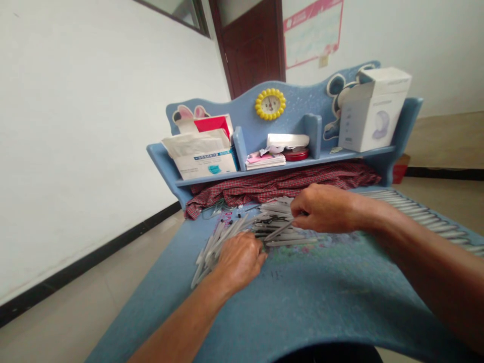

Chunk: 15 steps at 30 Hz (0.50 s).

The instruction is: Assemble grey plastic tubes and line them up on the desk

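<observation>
My right hand is closed in a pinch, with a slim grey pen slanting down and left from its fingertips. Below it spreads a loose pile of grey-white pens, some with dark parts. My left hand rests low over the desk with its fingers curled; whatever they hold is hidden. Beside and behind that hand lies another bunch of pale pens. A few small black caps are scattered near the piles.
A blue desk carries a row of pale pens at right. Red checked cloth lies bunched under the shelf. On the shelf stand a mask box, papers and a tall white box. A wall is at left.
</observation>
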Motion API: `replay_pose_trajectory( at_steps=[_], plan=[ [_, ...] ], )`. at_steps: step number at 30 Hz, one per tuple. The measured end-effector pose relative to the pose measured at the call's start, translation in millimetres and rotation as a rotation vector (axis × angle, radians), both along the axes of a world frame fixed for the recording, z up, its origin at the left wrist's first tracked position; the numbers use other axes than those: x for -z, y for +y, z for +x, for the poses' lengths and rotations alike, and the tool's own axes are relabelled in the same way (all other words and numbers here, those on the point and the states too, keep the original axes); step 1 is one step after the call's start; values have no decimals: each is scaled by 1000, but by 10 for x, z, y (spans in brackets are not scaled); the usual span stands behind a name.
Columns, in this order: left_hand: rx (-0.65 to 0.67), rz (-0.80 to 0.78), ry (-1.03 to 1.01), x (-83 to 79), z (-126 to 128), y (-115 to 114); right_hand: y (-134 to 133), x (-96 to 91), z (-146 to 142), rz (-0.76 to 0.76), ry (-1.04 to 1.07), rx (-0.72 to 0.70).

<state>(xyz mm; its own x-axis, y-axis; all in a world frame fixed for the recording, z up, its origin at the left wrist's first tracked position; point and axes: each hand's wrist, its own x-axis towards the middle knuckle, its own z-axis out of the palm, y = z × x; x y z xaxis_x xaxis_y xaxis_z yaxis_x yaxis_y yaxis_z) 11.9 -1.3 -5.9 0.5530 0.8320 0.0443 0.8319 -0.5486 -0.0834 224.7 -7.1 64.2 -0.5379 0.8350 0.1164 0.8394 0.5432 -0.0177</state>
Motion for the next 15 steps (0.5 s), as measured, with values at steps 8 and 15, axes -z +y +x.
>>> replay_pose_trajectory(
  at_steps=[8, 15],
  plan=[
    [-86, -142, -495, 32, -62, 87, -28, -34, 0, 29, 93, -18],
    [-379, -420, -1298, -67, -201, 204, -101, -71, -10, 0, 289, -39]
  ],
)
